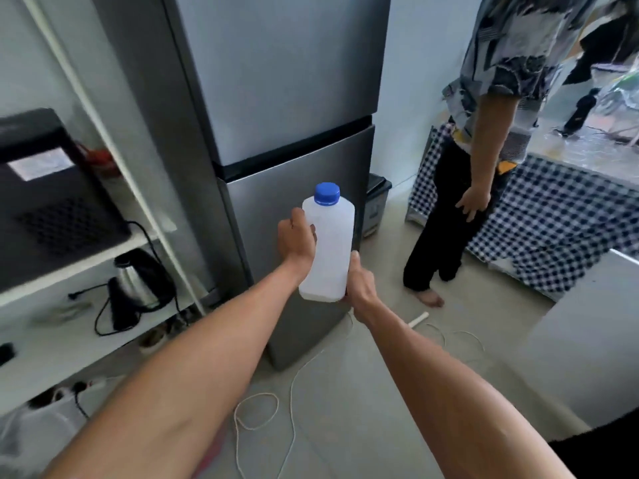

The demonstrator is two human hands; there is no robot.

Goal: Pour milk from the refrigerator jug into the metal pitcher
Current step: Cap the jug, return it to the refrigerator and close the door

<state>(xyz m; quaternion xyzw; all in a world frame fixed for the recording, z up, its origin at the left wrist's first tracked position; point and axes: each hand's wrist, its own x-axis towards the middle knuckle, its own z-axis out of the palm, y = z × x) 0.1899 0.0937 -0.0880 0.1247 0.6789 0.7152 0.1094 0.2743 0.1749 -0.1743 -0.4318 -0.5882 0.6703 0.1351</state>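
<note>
The jug [328, 248] is a white translucent plastic bottle with a blue screw cap [326, 194], cap on. It is held upright in the air, directly in front of the lower door of the refrigerator [276, 133]. Both refrigerator doors are closed.

The left hand [297, 242] grips the upper left side of the jug, fingers wrapped around its far side. The right hand [359, 285] grips the lower right corner, thumb lying up along the jug wall, fingers clenched under the base.

To the left of the refrigerator stands a white shelf unit [103, 250] carrying a black appliance [52, 198] and, one level lower, an electric kettle [138, 281]. On the floor in front of the refrigerator lies a loose white cord [262, 406]. To the right of the refrigerator stands a second person [484, 150], barefoot, beside a checked cloth [560, 219].
</note>
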